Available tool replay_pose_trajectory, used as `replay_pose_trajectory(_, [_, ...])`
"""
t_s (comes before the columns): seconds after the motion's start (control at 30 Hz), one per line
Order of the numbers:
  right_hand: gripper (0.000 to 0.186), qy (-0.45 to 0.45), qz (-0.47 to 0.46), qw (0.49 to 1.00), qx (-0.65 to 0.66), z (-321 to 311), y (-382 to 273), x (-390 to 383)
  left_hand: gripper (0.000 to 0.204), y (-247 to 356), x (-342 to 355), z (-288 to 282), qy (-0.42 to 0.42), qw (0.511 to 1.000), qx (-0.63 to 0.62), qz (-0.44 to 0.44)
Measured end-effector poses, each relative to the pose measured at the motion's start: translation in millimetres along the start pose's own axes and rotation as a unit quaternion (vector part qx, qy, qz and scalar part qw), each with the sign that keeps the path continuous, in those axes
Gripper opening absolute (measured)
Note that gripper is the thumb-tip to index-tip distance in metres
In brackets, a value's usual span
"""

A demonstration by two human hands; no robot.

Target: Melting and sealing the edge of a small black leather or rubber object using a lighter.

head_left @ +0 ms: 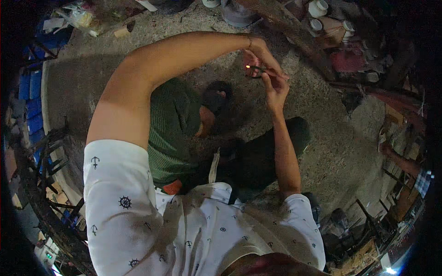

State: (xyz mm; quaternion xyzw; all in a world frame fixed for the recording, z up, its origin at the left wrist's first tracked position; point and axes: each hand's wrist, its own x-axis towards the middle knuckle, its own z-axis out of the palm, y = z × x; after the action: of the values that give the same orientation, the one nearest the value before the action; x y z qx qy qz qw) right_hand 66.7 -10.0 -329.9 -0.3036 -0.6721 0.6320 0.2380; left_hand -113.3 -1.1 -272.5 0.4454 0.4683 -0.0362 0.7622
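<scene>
Both of my hands meet above the floor, out beyond my bent knees. My left hand (262, 60) curls down from above, fingers bent around a small, thin dark item (257, 69); what exactly it is, I cannot make out. A small bright orange glow (248, 66) shows at its left end. My right hand (276, 92) reaches up from below, thumb raised and fingers closed on the same dark item. The fingertips of both hands overlap, partly hiding each other.
A concrete floor (331, 133) surrounds me. Containers (317, 8) and dark wooden pieces lie at the upper right, plastic bags (85, 18) at upper left. Blue objects (34, 92) line the left. Another person's arm in a checked sleeve (410, 165) is at the right.
</scene>
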Motion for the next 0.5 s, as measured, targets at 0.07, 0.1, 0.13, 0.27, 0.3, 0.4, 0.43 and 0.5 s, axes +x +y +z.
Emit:
replay_pose_trajectory(0.07, [0.025,0.006,-0.013,1.0,0.017,3,-2,0,0.079,3,-5,5,0.026,0.999,0.009,0.046])
replay_pose_trajectory(0.1, [0.025,0.012,-0.025,0.999,0.034,4,-2,-1,0.079,2,-3,3,0.025,0.999,0.009,0.046])
replay_pose_trajectory(0.13, [0.025,0.011,-0.026,0.999,0.034,4,0,0,0.075,1,-3,1,-0.006,1.0,-0.017,0.002])
replay_pose_trajectory(0.27, [0.024,0.007,-0.052,0.998,0.018,-2,8,2,0.071,13,-8,-3,-0.05,0.994,0.076,0.055])
replay_pose_trajectory(0.3, [0.024,0.005,-0.068,0.997,-0.023,-6,9,2,0.071,12,-1,-5,-0.054,0.994,0.078,0.057])
replay_pose_trajectory(0.4, [0.023,0.003,-0.043,0.999,-0.011,0,8,1,0.078,-18,27,-11,-0.061,0.998,0.031,-0.013])
replay_pose_trajectory(0.43, [0.023,-0.006,-0.049,0.999,-0.005,8,1,1,0.074,-36,37,-12,-0.005,0.999,0.014,0.045])
replay_pose_trajectory(0.5, [0.02,-0.006,-0.02,1.0,0.015,6,-2,0,0.071,-36,44,-13,0.036,0.993,0.004,0.109])
